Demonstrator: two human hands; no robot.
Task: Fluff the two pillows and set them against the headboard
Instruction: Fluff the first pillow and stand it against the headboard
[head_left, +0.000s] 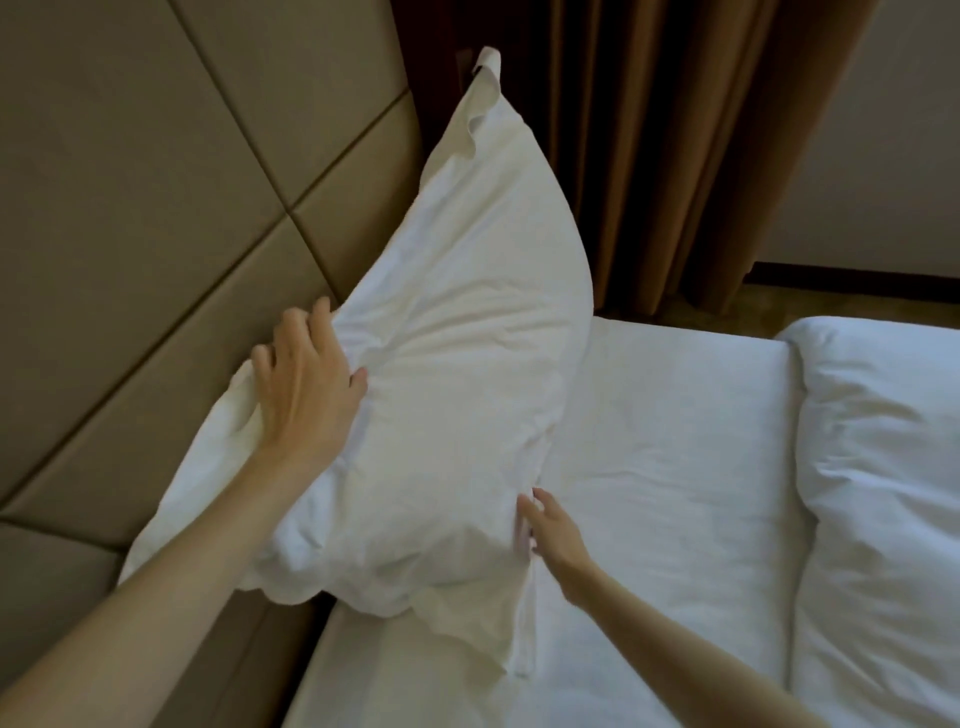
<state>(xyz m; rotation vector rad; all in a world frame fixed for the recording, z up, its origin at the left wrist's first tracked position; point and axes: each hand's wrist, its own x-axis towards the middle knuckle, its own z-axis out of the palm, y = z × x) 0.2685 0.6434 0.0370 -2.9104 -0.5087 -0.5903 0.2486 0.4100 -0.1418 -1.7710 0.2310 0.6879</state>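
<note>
A white pillow (457, 343) stands tilted on the bed, its back leaning on the tan padded headboard (145, 218). My left hand (304, 384) grips the pillow's upper left edge, fingers curled over it next to the headboard. My right hand (550, 535) holds the lower right edge, fingers pressed into the fabric. Whether a second pillow lies behind this one I cannot tell; only one is plainly visible.
The white mattress sheet (665, 467) spreads to the right of the pillow. A folded-back white duvet (878, 467) lies at the far right. Brown curtains (649, 130) hang behind the bed, beside a pale wall (883, 156).
</note>
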